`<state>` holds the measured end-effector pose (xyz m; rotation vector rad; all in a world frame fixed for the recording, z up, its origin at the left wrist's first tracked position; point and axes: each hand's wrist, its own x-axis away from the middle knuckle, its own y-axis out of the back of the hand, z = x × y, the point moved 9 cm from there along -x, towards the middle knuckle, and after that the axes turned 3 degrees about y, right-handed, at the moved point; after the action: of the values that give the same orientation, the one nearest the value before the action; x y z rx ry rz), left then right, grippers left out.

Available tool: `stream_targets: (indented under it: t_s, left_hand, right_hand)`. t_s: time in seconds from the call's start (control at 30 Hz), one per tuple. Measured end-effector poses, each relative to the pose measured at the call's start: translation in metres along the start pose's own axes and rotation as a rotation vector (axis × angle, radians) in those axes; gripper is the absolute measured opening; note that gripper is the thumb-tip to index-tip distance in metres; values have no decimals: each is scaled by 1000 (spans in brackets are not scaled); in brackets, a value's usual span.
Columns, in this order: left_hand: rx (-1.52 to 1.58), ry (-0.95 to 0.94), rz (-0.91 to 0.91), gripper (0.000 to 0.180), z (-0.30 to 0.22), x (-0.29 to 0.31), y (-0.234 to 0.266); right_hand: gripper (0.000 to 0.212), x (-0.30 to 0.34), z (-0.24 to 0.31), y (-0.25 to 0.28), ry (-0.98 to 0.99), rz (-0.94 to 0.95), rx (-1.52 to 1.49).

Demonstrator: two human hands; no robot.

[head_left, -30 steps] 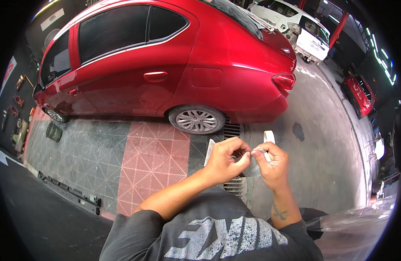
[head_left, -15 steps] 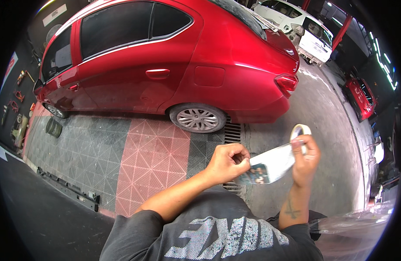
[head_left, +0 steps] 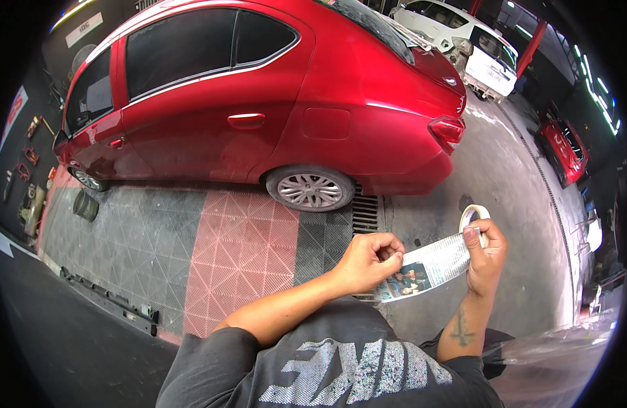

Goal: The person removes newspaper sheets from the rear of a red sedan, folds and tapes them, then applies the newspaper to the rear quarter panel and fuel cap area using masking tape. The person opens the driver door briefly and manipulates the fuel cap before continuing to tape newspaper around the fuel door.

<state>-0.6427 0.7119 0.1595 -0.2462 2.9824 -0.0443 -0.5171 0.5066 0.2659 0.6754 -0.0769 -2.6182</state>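
Paper strip, photo, text | left grip pinching strip | right grip pinching strip, tape roll

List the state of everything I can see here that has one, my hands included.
White printed paper strip, spread out, slightly curved.
Off-white round tape roll, held, partly hidden.
Bare left hand, pinching the strip's left end.
Bare right hand, gripping the roll and strip together.
Glossy red sedan, parked, visible side doors shut.
Square red fuel flap, shut.
Distant white car, parked.
White tube lights, lit.
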Motion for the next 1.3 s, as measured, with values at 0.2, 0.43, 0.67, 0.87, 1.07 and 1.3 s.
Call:
stream_targets:
  t_s: [0.2,0.43,0.67,0.87,1.07,1.3]
  left_hand:
    - [-15,-39,15,12,-13,-2,-3]
    - [-92,34,158,13,18,7,-13]
    - [35,113,273,14,32,13,-33]
    - [-26,197,271,11,37,9,-19]
    - [33,262,357,7,70,19,-17]
    - [66,246,442,5,72,19,4]
  right_hand:
    - [22,12,-14,-10,-91,31,-35]
    - [17,3,-16,43,23,-137,-2]
    - [20,4,-15,57,-11,-161,-65]
    - [19,8,-4,73,58,-226,55]
    - [15,6,10,155,50,-362,10]
    - [19,7,-6,248,11,-456,30]
